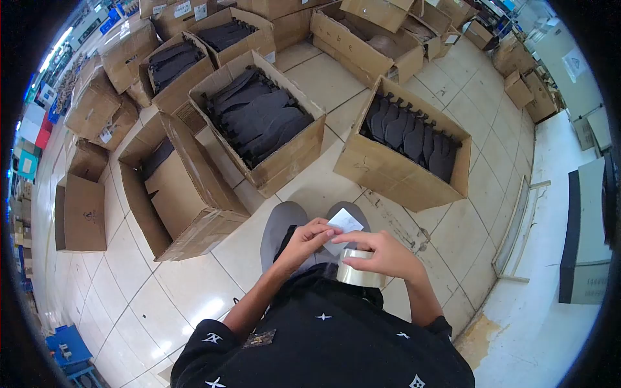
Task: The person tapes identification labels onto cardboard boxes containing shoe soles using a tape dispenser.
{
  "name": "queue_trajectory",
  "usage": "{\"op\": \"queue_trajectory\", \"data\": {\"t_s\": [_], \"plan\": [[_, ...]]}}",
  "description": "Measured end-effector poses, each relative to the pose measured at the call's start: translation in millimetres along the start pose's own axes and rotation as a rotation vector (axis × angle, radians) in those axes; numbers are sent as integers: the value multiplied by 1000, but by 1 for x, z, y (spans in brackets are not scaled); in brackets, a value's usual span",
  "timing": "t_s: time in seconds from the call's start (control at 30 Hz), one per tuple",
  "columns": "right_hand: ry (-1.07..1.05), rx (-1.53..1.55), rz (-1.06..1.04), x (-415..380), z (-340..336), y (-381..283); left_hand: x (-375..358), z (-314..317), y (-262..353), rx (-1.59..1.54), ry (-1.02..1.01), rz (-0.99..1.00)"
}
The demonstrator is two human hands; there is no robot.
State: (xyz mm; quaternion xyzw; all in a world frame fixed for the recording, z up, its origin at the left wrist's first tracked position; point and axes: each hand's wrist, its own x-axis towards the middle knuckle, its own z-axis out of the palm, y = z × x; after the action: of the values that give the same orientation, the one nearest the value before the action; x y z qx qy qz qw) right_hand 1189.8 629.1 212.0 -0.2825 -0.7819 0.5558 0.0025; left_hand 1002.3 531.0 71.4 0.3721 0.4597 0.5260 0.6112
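A small white paper slip [346,220] sits in front of my body, over my grey shoes. My left hand [306,241] is closed, pinching the slip's near left edge between thumb and fingers. My right hand [383,254] curls round a wide roll of clear packing tape [359,277], its thumb by the roll's upper rim. The right index finger reaches left to the slip, right beside the left fingertips. Ahead on the floor stands an open cardboard box [402,169] with a row of dark, flat, rounded pieces [409,132] inside.
Another open carton [288,174] of dark pieces stands ahead to the left. A carton with raised flaps [194,223] is nearer on the left. More boxes [362,48] line the back. A white wall [550,213] and a grey cabinet [585,239] border the right side.
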Motion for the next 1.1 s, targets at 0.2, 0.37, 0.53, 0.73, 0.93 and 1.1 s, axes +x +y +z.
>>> {"op": "queue_trajectory", "data": {"t_s": [0.2,0.37,0.53,0.73,0.93,1.1], "plan": [[76,53,150,-2,-3,-7,3,6,0,147,26,101],[76,31,115,-4,-7,-11,-9,1,16,153,-81,-32],[67,-6,38,-4,-6,-11,-7,-3,-7,-8,-198,-158],[109,-26,20,-7,-6,-11,-6,-5,-14,-148,-245,-199],[147,15,62,-8,-5,-9,-16,3,-1,129,-205,-55],[197,83,107,-10,-7,-1,-34,11,28,825,103,291]]}}
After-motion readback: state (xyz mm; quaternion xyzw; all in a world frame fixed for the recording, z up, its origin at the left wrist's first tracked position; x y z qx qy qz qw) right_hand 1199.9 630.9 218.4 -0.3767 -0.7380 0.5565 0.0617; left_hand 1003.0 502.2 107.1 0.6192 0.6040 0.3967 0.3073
